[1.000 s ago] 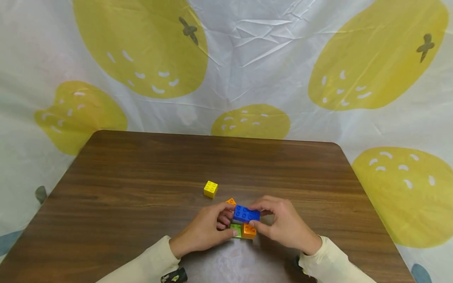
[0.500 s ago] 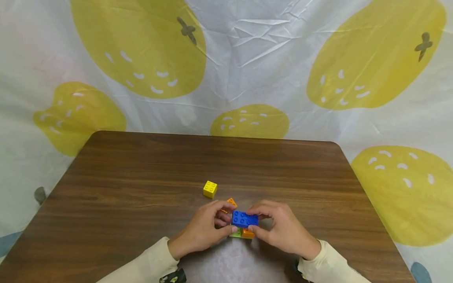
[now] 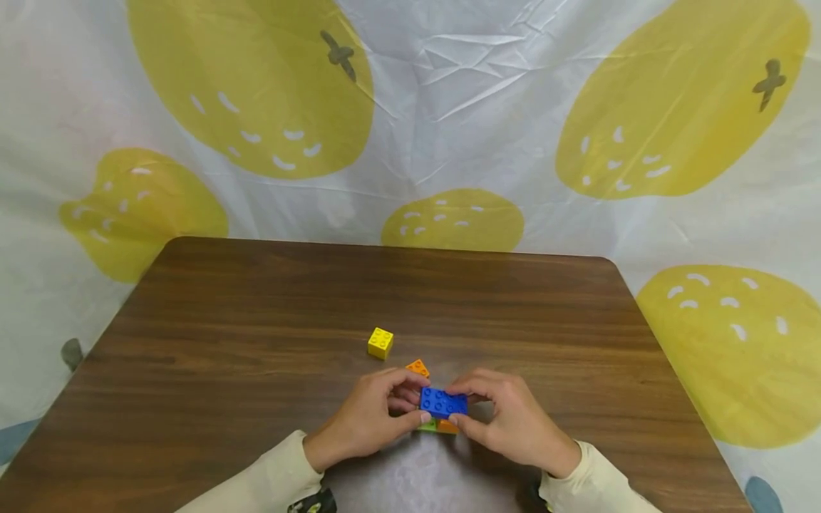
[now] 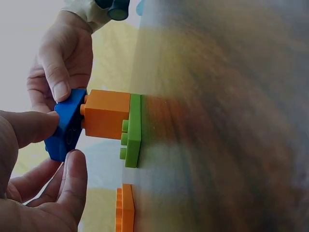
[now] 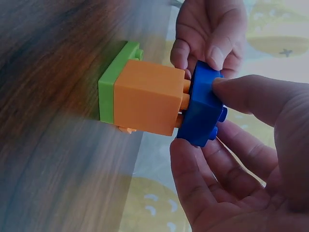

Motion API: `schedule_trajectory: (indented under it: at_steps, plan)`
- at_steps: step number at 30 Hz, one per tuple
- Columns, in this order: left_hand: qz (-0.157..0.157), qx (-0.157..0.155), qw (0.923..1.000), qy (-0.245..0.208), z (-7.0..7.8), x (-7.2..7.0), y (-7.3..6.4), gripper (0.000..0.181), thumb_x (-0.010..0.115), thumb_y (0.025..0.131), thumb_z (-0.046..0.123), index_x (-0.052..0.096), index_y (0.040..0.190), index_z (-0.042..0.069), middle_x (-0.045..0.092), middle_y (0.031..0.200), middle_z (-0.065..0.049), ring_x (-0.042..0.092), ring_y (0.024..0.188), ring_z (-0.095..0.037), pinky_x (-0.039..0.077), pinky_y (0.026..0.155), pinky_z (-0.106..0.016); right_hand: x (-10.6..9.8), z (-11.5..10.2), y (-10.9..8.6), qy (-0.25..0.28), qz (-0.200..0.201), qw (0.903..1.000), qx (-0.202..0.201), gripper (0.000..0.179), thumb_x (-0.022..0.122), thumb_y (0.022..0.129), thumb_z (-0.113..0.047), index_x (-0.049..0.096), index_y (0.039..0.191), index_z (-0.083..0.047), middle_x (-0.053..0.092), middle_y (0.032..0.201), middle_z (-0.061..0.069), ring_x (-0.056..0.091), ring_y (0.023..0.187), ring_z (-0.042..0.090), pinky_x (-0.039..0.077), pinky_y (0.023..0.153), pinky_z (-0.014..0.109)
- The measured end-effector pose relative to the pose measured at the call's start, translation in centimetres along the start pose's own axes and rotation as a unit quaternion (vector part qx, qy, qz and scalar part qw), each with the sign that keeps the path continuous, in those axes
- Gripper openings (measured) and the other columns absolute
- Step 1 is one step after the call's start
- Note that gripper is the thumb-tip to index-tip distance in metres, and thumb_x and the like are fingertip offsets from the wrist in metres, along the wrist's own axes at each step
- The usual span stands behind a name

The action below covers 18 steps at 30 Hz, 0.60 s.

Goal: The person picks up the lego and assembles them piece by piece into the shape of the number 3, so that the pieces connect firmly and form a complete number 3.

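Both hands pinch a blue toy building brick (image 3: 442, 403) between thumb and fingers: the left hand (image 3: 374, 413) at its left end, the right hand (image 3: 514, 419) at its right end. Directly beneath is an orange square brick (image 5: 147, 96), fixed on one end of a thin green brick (image 4: 134, 130) that lies on the table. In the right wrist view the blue brick sits slightly tilted against the orange studs, some of which still show. From the head camera, the blue brick covers most of the orange and green ones.
A yellow square brick (image 3: 380, 343) stands alone farther back on the brown wooden table (image 3: 288, 299). Just behind the left fingers lies a thin orange brick (image 3: 418, 368), partly hidden. A white cloth with yellow fruit prints (image 3: 442, 142) hangs behind the table.
The blue brick has come down toward the near side, onto the orange brick's studs, covering more of the pieces below. Both hands keep their pinch; the right has lowered with it.
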<state>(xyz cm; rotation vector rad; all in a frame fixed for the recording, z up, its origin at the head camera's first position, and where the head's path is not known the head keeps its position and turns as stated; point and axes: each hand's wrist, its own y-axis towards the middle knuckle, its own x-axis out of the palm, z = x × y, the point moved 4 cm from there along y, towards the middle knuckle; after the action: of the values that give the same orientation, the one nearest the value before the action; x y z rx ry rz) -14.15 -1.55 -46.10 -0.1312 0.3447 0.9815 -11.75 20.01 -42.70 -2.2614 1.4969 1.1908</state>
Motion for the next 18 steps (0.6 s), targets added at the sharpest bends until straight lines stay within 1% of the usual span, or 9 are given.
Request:
schedule_trajectory:
  at_steps: [10,15,18]
  plan:
    - [0.002,-0.003,1.0,-0.002,-0.13,0.22,-0.17,0.037,0.082,0.095,0.022,0.07,0.127,0.008,0.073,0.116,-0.004,0.072,0.098,-0.008,0.061,0.084,-0.02,0.2,0.19,-0.29,0.0,-0.005,0.9999,0.011,0.032,0.09,0.084,-0.013,0.078,0.113,-0.018,0.075,0.109,-0.01,0.071,0.092,0.003,0.065,0.078,0.032]
    - [0.007,0.0,1.0,-0.004,-0.03,0.27,-0.18,0.036,0.082,0.094,0.018,0.071,0.126,0.008,0.073,0.116,-0.004,0.073,0.097,-0.007,0.062,0.083,-0.02,0.15,0.34,-0.41,-0.006,0.001,0.9999,0.012,0.03,0.089,0.085,-0.014,0.078,0.112,-0.019,0.075,0.108,-0.011,0.07,0.09,0.002,0.064,0.077,0.033]
    - [0.005,-0.005,1.0,-0.003,0.0,0.28,-0.17,0.035,0.083,0.093,0.018,0.071,0.125,0.008,0.073,0.115,-0.004,0.073,0.097,-0.007,0.061,0.083,-0.02,0.12,0.43,-0.47,-0.006,0.004,0.9999,0.012,0.029,0.089,0.085,-0.014,0.079,0.112,-0.019,0.076,0.107,-0.011,0.07,0.09,0.002,0.064,0.077,0.033]
